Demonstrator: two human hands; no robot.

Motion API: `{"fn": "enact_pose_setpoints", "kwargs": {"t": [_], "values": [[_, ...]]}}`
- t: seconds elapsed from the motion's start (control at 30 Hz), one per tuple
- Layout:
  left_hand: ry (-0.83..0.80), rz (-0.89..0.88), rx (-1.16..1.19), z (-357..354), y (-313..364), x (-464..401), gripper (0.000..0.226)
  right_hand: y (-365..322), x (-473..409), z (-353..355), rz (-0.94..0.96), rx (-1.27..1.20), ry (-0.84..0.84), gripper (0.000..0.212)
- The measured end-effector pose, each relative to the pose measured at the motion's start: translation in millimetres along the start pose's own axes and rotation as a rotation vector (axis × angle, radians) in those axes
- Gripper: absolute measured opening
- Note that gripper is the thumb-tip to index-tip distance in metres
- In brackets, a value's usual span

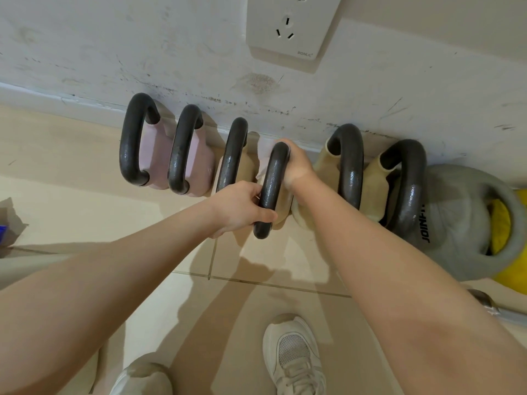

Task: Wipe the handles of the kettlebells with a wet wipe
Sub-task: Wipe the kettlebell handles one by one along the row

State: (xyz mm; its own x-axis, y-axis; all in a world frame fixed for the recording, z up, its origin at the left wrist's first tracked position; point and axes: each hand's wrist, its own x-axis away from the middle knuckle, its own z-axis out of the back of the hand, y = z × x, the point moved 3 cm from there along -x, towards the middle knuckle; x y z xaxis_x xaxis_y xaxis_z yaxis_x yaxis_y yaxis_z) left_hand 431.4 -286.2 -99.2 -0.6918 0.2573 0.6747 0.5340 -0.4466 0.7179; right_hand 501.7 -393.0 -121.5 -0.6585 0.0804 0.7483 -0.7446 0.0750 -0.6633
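Note:
Several kettlebells stand in a row along the wall, each with a dark handle. Two at the left are pink (155, 155), the others beige. My left hand (239, 208) grips the near end of the fourth kettlebell's handle (272, 183). My right hand (295, 163) grips the far end of the same handle and presses a white wet wipe (263, 159) against it; the wipe shows on the handle's left side. The third handle (232, 155) is just left of it and a fifth handle (350, 163) just right.
A large grey kettlebell (462, 223) over something yellow stands at the far right. A wall socket (291, 27) is above the row. My white shoes (293, 357) are on the tiled floor below. A metal bar (496, 309) lies at right, and a paper scrap (11, 223) at left.

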Motion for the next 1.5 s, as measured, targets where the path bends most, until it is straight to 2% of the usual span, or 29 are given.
{"fn": "enact_pose_setpoints", "kwargs": {"t": [0.07, 0.13, 0.2, 0.23, 0.37, 0.47, 0.53, 0.7, 0.77, 0.83, 0.9, 1.0, 1.07, 1.17, 1.2, 1.27, 1.3, 1.33, 1.4, 1.43, 1.5], "values": [[0.029, -0.001, -0.013, 0.1, 1.2, -1.0, 0.031, -4.4, 5.6, 8.9, 0.147, 0.122, -0.059, 0.016], [0.054, -0.003, 0.001, -0.3, 2.4, -3.1, 0.028, -14.9, 11.2, 15.3, 0.427, 0.386, -0.113, 0.017], [0.074, 0.002, 0.041, -1.0, 4.8, -5.2, 0.026, -11.9, 17.9, 18.1, 0.676, 0.649, -0.225, 0.038], [0.080, 0.007, 0.062, -1.7, 6.8, -5.8, 0.028, -8.7, 19.6, 19.3, 0.713, 0.686, -0.253, 0.046], [0.100, 0.023, 0.078, -3.8, 15.0, -3.2, 0.030, -1.3, 30.4, 12.6, 0.660, 0.470, -0.297, 0.051], [0.118, -0.012, 0.080, -4.2, 24.6, -4.0, 0.006, 13.3, 39.5, 14.9, 0.779, 0.662, -0.269, 0.037], [0.123, -0.023, 0.072, -5.4, 31.6, -5.6, 0.011, 14.4, 39.7, 17.8, 0.826, 0.752, -0.242, 0.036], [0.151, -0.019, -0.003, -10.1, 39.9, -12.8, 0.026, 0.2, 28.2, 16.3, 0.623, 0.637, -0.113, 0.043], [0.162, -0.030, 0.004, -10.5, 37.8, -8.9, 0.022, 8.8, 40.6, 13.8, 0.561, 0.597, -0.162, 0.049], [0.138, -0.026, 0.111, -11.4, 30.7, -2.8, 0.018, 22.8, 52.7, 15.0, 0.592, 0.604, -0.214, 0.052], [0.087, 0.012, 0.272, -11.7, 13.3, 1.4, 0.028, 30.4, 56.4, 19.5, 0.636, 0.633, -0.214, 0.052], [0.031, 0.119, 0.430, -12.8, -7.4, 4.9, 0.062, 22.3, 51.7, 19.5, 0.666, 0.693, -0.134, 0.050], [0.018, 0.139, 0.499, -12.7, -9.5, 10.5, 0.071, 22.8, 50.7, 17.7, 0.695, 0.769, -0.077, 0.051], [0.100, 0.116, 0.571, -6.8, -5.3, 19.5, 0.049, 40.2, 60.6, 19.1, 0.850, 0.976, -0.032, 0.048], [0.116, 0.115, 0.599, -4.8, -3.9, 21.4, 0.043, 47.4, 65.4, 21.6, 0.866, 0.970, -0.046, 0.045], [0.116, 0.127, 0.616, -4.4, -1.8, 25.7, 0.031, 54.2, 73.8, 27.8, 0.787, 0.771, -0.099, 0.043], [0.120, 0.130, 0.593, -5.8, -0.2, 29.1, 0.027, 55.4, 78.7, 26.0, 0.769, 0.804, -0.070, 0.042], [0.127, 0.120, 0.555, -8.3, 1.0, 31.8, 0.026, 54.0, 83.7, 28.7, 0.784, 0.789, -0.019, 0.040], [0.140, 0.046, 0.443, -14.8, 6.0, 35.6, 0.031, 46.3, 94.9, 28.8, 0.783, 0.646, -0.034, 0.036], [0.143, -0.008, 0.395, -18.4, 12.1, 38.7, 0.032, 46.8, 94.8, 31.3, 0.882, 0.716, 0.009, 0.037], [0.142, -0.103, 0.329, -24.9, 27.6, 45.0, 0.030, 33.6, 109.1, 37.4, 0.952, 0.665, 0.032, 0.033]]}}
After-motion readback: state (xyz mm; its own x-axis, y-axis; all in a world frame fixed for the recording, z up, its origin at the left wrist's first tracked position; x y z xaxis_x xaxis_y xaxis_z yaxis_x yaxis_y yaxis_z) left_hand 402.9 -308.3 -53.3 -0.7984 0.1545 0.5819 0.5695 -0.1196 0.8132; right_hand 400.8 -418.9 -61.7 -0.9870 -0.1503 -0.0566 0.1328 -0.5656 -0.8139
